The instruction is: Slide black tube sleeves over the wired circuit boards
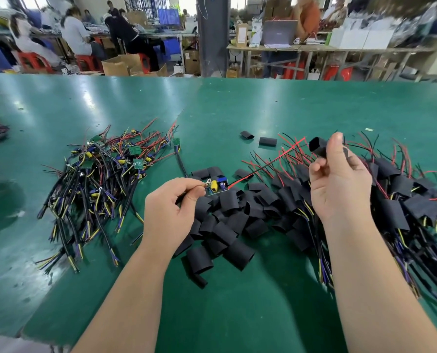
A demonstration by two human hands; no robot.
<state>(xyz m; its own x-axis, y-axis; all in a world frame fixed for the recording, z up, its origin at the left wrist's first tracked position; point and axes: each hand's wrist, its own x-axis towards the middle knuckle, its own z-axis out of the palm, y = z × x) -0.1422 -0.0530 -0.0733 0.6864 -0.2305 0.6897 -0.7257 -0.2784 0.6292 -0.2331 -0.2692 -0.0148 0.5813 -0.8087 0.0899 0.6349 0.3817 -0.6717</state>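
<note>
Pinching wired circuit board by its cable end in left hand, low over sleeve pile on bench; gripping black tube sleeve in right hand, well apart, mouth-first toward red lead, likely for threading.

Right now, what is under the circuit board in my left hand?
A heap of loose black sleeves lies under the circuit board. It hides the table there; whether the board touches the heap, I cannot tell.

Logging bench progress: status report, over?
Left hand pinches wired circuit board. Right hand holds black tube sleeve, not yet on board. Red lead reaches toward sleeve mouth; nothing between.
</note>
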